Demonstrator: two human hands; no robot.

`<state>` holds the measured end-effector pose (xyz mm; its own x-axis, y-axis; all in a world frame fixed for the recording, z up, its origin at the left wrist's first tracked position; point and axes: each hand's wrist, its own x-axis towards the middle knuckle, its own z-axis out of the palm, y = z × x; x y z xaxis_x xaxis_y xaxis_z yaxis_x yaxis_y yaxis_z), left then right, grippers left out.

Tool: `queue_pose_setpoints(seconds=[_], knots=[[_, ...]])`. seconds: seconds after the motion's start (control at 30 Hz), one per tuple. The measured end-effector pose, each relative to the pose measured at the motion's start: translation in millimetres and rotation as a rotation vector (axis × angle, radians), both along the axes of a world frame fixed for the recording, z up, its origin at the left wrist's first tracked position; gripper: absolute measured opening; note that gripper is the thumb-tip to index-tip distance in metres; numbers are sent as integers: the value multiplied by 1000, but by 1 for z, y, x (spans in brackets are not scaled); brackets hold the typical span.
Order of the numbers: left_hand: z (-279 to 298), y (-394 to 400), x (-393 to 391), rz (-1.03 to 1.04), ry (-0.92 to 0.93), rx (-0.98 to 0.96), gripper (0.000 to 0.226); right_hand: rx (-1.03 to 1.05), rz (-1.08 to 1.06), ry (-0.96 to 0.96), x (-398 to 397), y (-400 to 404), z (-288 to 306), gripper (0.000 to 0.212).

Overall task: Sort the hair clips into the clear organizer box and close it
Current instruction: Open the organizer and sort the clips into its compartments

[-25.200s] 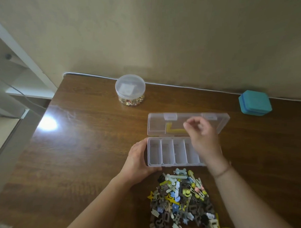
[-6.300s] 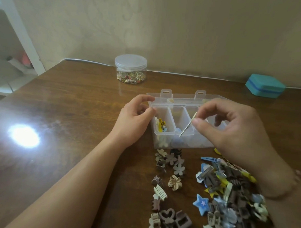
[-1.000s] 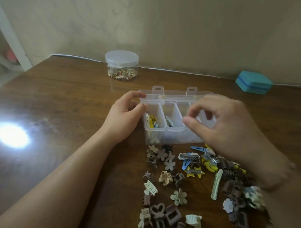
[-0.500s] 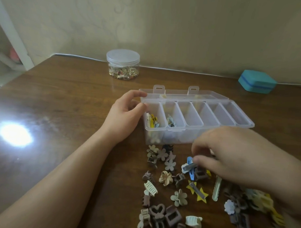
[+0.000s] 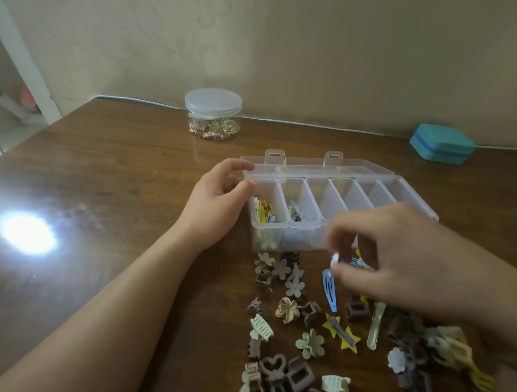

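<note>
Just in front of the clear organizer box (image 5: 323, 221), the right hand (image 5: 396, 256), blurred and half a second ago pressed low into the matte plastic hair clips (image 5: 311, 323) on the wooden table (image 5: 105, 176), is now lifting with thumb and fingers pinching a small pale clip (image 5: 335, 258), leaving a glossy blue snap clip (image 5: 329, 289) lying bare beneath. At the box's left end, the left hand (image 5: 216, 206) is still gripping the corner between thumb and curled fingers, lid lying open behind. Beyond the box, a round lidded jar (image 5: 212, 113) and a teal case (image 5: 442, 143) are sitting near the wall.
</note>
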<state>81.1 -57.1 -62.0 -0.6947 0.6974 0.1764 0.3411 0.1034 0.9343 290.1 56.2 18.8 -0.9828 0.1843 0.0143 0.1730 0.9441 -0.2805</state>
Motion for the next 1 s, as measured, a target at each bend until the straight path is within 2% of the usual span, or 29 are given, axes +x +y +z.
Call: queue_pose_setpoints(seconds=[0.1,0.17,0.2,0.27,0.33,0.43,0.5,0.6,0.7,0.83,0.93,1.0], knots=[[0,0,0,-2,-1,0,28,-197,-97,403,-5,-2,4,15],[0,0,0,2,-5,3,28,-206,-197,548,-13,-2,-5,12],[0,0,0,5,-9,4,28,-150,-223,534,-17,-1,-12,12],[1,0,1,2,-11,4,28,3,-227,385,-21,0,-22,20],[1,0,1,-2,-7,0,29,63,-199,314,-21,3,-23,28],[1,-1,1,-2,-1,0,29,65,-143,309,-12,2,-8,11],[1,-1,2,-3,4,-1,29,112,-100,134,-6,-2,1,6],[1,-1,1,-4,-5,-2,30,230,-69,-170,-1,-8,-2,34],[1,-1,1,-7,-15,3,30,336,-77,-302,-7,-9,-12,50],[1,-1,1,-6,-8,7,29,322,-86,-283,-10,-6,-19,46],[0,0,1,3,1,1,29,221,-64,-211,-8,-3,-13,25],[0,0,0,16,6,0,28,78,-56,-158,-4,4,-5,13]])
